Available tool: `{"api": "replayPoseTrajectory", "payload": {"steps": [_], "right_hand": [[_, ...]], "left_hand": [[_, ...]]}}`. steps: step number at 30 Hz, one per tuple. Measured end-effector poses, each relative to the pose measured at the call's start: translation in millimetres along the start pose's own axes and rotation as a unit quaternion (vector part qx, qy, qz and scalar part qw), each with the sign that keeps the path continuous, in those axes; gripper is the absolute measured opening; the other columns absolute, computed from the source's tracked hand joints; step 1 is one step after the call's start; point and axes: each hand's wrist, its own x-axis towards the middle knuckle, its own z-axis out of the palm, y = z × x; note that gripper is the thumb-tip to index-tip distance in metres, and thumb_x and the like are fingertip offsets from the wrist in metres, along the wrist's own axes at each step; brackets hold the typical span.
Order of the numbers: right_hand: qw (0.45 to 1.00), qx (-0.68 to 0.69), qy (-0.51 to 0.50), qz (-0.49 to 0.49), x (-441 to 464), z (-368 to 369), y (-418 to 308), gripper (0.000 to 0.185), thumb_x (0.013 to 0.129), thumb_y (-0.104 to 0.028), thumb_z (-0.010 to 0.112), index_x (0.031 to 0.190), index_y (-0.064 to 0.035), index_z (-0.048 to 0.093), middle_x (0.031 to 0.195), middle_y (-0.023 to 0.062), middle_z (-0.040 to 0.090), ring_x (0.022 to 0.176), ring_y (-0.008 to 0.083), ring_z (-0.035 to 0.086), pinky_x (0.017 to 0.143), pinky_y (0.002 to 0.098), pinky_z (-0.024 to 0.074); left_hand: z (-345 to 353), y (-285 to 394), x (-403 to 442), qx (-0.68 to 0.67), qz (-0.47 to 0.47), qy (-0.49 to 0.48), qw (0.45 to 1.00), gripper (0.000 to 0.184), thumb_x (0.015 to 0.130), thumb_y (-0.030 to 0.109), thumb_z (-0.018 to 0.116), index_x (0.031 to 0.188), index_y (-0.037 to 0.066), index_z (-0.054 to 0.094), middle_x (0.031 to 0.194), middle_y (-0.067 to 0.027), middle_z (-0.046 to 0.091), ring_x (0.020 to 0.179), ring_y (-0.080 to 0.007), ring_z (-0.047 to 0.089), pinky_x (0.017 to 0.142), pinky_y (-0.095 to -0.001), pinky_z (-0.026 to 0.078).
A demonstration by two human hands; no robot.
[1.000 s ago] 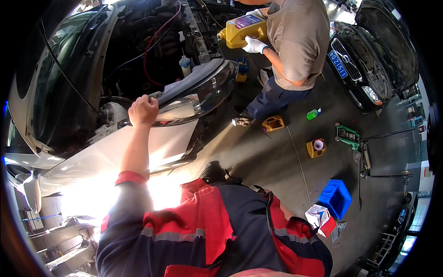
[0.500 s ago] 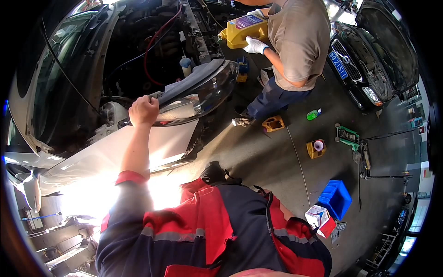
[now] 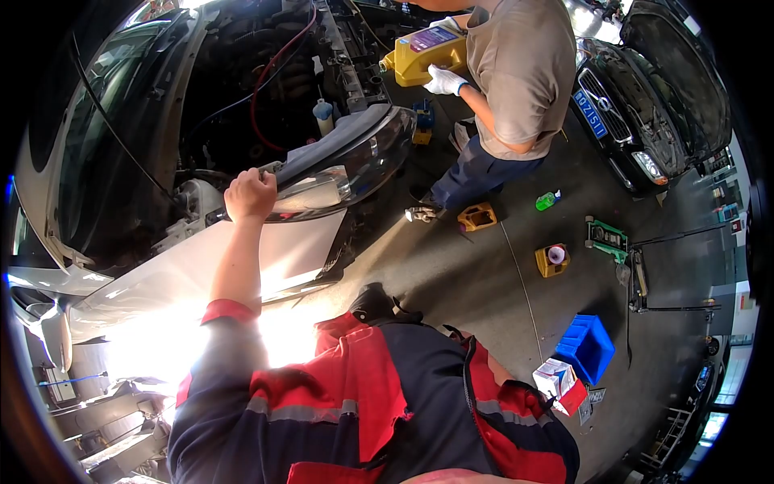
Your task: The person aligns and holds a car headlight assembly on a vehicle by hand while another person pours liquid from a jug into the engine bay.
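My left hand (image 3: 251, 196) is closed, its fingers curled over the rear corner of the car's headlight (image 3: 322, 189). The headlight has a clear lens and dark upper trim and sits at the front corner of the light-coloured fender (image 3: 282, 246). Just beyond my hand lies the open engine bay (image 3: 250, 89), with a red hose (image 3: 260, 101) and a reservoir with a pale blue cap (image 3: 323, 113). My right hand is out of sight; only a bit of that forearm (image 3: 499, 372) shows beside my jacket.
A co-worker (image 3: 524, 73) in white gloves holds a yellow jug (image 3: 427, 55) tilted at the car's front. On the floor are a cut jug (image 3: 478, 216), a green bottle (image 3: 547, 200), a yellow container (image 3: 552, 260), a green floor jack (image 3: 606, 238) and a blue bin (image 3: 582, 347).
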Motion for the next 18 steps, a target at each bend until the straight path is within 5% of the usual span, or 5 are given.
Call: {"api": "replayPoseTrajectory", "payload": {"steps": [18], "right_hand": [[1.000,-0.009,0.002,-0.002,2.1,2.6,1.2,0.030,0.086,-0.032,0.066,0.098,-0.0042,0.065,0.076,0.0057,0.061,0.074,0.0190,0.058,0.065,0.0374,0.0456]], "left_hand": [[-3.8,1.5,0.1,0.000,-0.001,-0.008,1.000,0.032,0.092,0.036,0.056,0.087,0.008,0.070,0.092,-0.0133,0.072,0.092,-0.0348,0.069,0.083,-0.0489,0.052]]}}
